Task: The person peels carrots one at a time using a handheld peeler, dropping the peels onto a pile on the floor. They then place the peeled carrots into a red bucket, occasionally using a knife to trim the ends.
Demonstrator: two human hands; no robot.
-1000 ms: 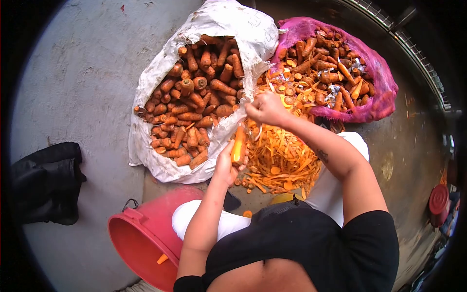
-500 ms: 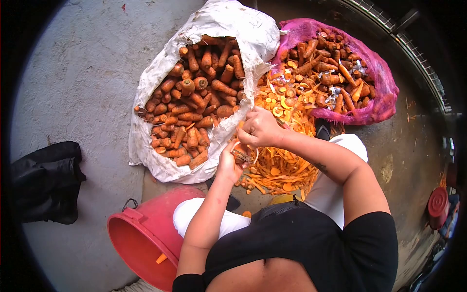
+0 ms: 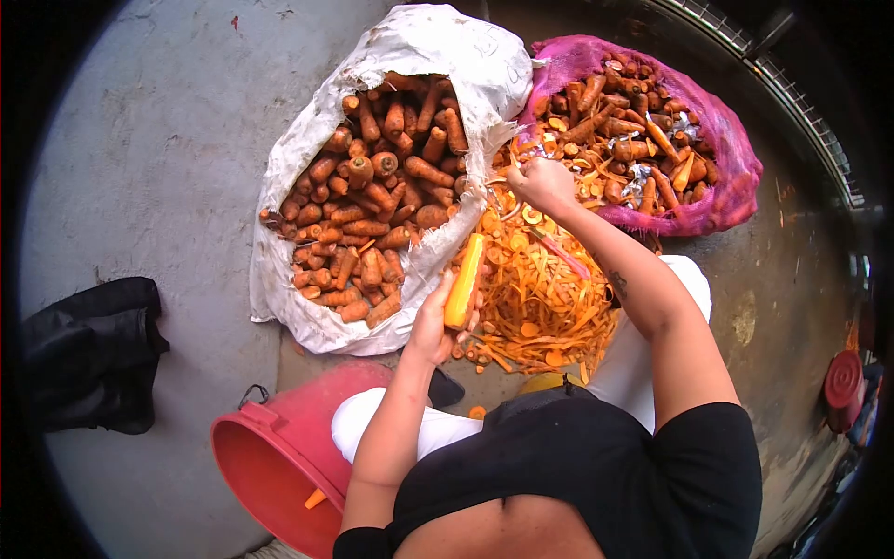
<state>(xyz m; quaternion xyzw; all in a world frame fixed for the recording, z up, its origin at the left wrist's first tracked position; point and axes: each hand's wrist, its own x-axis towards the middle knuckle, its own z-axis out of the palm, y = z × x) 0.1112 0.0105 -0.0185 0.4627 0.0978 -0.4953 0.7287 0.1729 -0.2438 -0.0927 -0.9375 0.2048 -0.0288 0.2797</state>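
Note:
My left hand (image 3: pixel 434 326) is closed around a carrot (image 3: pixel 465 279), bright yellow-orange along its bared side and pointing up and away from me. My right hand (image 3: pixel 544 184) is a closed fist, apart from the carrot, over the far part of the heap of peelings (image 3: pixel 549 326). A thin orange bit shows by its thumb; I cannot tell what the fist holds. Below the right wrist, a long pinkish-red thing (image 3: pixel 564 253) overlaps the peelings. Left of my hands lies a white sack (image 3: pixel 279 289), its mouth open on many unpeeled carrots (image 3: pixel 372 196).
A pink mesh sack (image 3: pixel 736 200) with more carrots and shiny wrapper scraps lies at the back right. Near my left leg, a red bucket (image 3: pixel 270 419) lies tipped with an orange piece inside. Black boots (image 3: pixel 93 354) rest at far left, and a red round container (image 3: pixel 844 391) at far right.
My right hand has come away from the carrot, moving up and right over the peelings. The carrot in my left hand now shows its bright side, and a pinkish-red thing shows more fully.

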